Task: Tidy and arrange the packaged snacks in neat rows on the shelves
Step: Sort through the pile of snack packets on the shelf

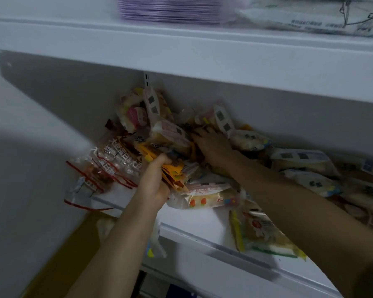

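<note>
Left hand (154, 181): bare, no glove, ring or watch visible.
Right hand (213, 145): bare, nothing worn.
Forearms: both uncovered, no sleeves in view up to the frame edge.

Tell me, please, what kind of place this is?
Probably a shop or storeroom. White metal shelves on a slotted upright hold a heap of packaged snacks. The left hand grips orange packets; the right hand rests on the heap.
</note>
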Tool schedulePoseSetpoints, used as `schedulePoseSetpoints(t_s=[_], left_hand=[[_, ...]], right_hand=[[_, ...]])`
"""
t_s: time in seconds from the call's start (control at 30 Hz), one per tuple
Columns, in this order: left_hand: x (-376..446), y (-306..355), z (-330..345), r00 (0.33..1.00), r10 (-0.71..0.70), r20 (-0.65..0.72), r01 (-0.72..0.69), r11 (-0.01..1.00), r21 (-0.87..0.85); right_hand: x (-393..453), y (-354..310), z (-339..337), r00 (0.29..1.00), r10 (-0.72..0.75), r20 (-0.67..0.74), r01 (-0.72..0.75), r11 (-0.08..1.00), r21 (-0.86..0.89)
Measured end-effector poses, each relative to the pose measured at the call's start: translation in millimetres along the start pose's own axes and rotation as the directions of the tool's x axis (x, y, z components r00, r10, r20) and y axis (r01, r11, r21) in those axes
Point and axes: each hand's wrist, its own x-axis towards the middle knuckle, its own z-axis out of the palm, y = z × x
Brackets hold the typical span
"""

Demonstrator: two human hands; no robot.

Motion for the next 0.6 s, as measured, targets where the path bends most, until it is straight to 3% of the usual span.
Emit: schedulePoseSetpoints(t_s=[0.1, 0.2, 0.27, 0.37, 0.43, 0.53, 0.6], left_hand=[[1.5, -0.7, -1.3, 1.000, 0.004, 0.003, -0.004, 1.000, 0.018], [4.1, -3.4, -4.0, 1.000, -0.009, 0.027, 0.009, 1.000, 0.011], [7.5, -5.0, -6.0, 0.998, -0.023, 0.051, 0.023, 1.000, 0.003], [11.4, -5.3, -7.2, 0.995, -0.052, 0.085, 0.053, 0.999, -0.003], [14.1, -3.8, -9.2, 0.993, -0.039, 0.110, 0.040, 0.999, -0.009], [13.6, -0.9, -10.2, 0.988, 0.017, 0.154, -0.022, 0.999, 0.036], [11.1, 0.8, -6.3, 0.977, 0.063, 0.206, -0.079, 0.994, 0.070]], right_hand=[[0.4, -5.3, -4.6, 0.996, 0.084, 0.033, -0.072, 0.964, -0.255], [-0.4, -2.5, -10.1, 0.993, 0.105, -0.047, -0.113, 0.971, -0.213], [-4.8, 3.3, -14.3, 0.981, 0.087, -0.176, -0.103, 0.991, -0.086], [-14.7, 4.2, -23.6, 0.949, 0.118, -0.294, -0.016, 0.944, 0.328], [-21.1, 2.2, -30.8, 0.961, 0.190, -0.201, -0.047, 0.828, 0.559], [-39.5, 0.3, -43.3, 0.964, 0.215, -0.159, -0.024, 0.663, 0.748], [-53.1, -1.6, -47.5, 0.963, 0.245, -0.111, -0.021, 0.478, 0.878]])
